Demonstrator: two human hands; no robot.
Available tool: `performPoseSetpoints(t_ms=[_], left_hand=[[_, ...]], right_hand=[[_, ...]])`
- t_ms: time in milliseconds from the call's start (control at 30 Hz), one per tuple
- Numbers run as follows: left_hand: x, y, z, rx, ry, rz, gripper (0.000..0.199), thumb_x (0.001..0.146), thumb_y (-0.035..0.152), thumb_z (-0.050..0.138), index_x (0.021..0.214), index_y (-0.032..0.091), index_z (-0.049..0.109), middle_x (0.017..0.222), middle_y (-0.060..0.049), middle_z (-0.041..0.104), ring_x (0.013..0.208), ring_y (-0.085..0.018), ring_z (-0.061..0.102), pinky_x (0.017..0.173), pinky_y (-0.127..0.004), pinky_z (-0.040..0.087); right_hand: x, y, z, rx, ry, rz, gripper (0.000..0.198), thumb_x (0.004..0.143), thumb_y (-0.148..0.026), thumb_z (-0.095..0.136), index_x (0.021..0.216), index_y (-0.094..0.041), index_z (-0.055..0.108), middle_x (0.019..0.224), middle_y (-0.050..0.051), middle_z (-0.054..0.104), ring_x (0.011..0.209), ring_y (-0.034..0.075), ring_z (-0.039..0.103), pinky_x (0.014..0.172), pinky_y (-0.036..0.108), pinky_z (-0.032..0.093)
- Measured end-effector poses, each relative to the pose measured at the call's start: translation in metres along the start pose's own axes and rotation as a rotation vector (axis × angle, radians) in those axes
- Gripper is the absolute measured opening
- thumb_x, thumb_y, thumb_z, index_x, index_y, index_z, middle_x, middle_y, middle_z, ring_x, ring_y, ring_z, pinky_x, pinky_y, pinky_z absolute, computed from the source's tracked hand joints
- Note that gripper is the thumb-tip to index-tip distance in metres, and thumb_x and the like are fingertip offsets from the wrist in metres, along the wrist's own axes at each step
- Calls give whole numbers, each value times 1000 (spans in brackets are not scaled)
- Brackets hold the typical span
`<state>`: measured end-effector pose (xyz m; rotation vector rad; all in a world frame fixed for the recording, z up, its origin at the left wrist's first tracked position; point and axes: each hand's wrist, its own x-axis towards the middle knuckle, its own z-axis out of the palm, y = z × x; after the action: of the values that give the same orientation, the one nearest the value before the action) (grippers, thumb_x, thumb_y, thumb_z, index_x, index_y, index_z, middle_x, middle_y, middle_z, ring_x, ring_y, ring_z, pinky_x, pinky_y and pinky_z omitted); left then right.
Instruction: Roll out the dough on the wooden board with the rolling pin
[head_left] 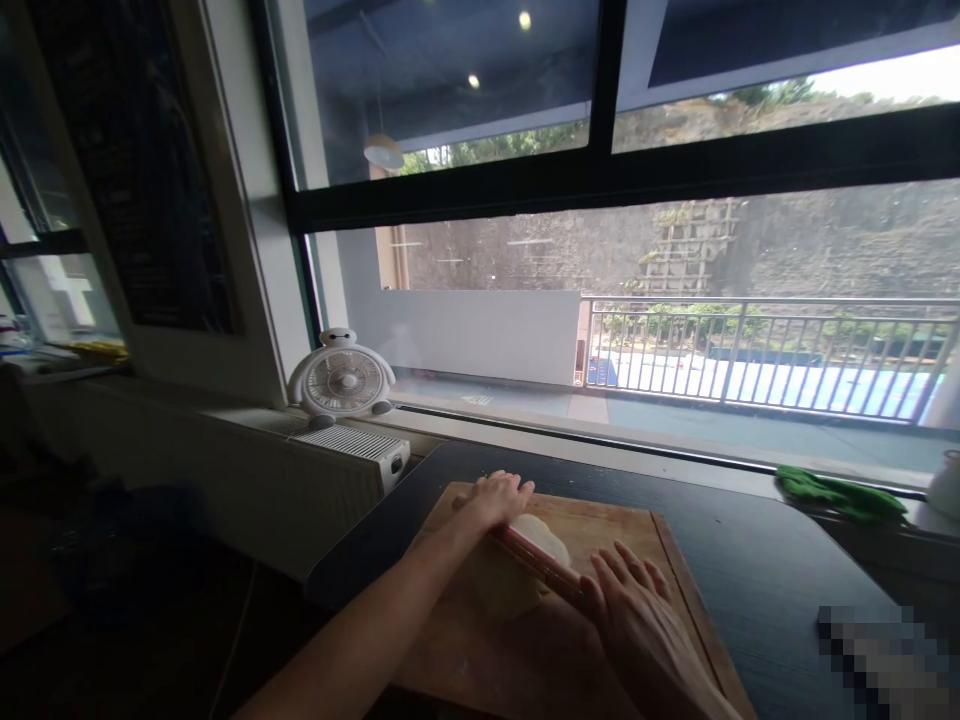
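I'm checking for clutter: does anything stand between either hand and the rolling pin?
Nothing visible does: the left hand and right hand both rest on the rolling pin, which lies across the dough.

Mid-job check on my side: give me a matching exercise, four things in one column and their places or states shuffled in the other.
Column one
1. Rolling pin
2. Dough
3. Green cloth
4. Fan

Column two
A. Crumpled, at the right of the picture
B. White, upright, left of the dark table
C. Left hand at one end, right hand at the other
D. Pale and flattened, on the wooden board

Right pairs: 1-C, 2-D, 3-A, 4-B
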<state>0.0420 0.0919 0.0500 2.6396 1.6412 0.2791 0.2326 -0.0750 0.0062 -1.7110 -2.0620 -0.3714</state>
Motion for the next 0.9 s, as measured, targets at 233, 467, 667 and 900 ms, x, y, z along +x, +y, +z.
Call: performPoseSetpoints(t_ms=[233, 467, 667, 900], left_hand=[[-112, -9, 0, 16, 124, 69, 44, 96, 36, 23, 126, 23, 53, 133, -2, 51, 130, -21, 37, 109, -40, 24], [-132, -17, 2, 10, 171, 83, 45, 96, 40, 24, 129, 25, 50, 135, -2, 49, 131, -22, 36, 109, -45, 25], [-54, -26, -3, 49, 97, -69, 47, 95, 40, 25, 122, 19, 57, 130, -7, 54, 127, -27, 40, 105, -47, 30], [-106, -13, -6, 75, 107, 71, 46, 95, 39, 25, 130, 22, 49, 139, -5, 45, 133, -26, 32, 108, -51, 24]], right_hand=[[-22, -7, 12, -62, 84, -178, 44, 91, -26, 35, 132, -16, 44, 136, 9, 47, 130, 25, 34, 103, 43, 31], [17, -17, -5, 37, -54, -4, 46, 95, -38, 26, 125, -13, 51, 136, 14, 46, 130, 25, 33, 105, 45, 24], [79, -7, -2, 57, -158, 31, 45, 94, -41, 27, 105, -17, 63, 127, 14, 54, 123, 26, 43, 98, 45, 32], [40, -11, 2, 71, -128, -7, 49, 96, -41, 19, 121, -19, 54, 135, 9, 47, 131, 23, 32, 106, 43, 24]])
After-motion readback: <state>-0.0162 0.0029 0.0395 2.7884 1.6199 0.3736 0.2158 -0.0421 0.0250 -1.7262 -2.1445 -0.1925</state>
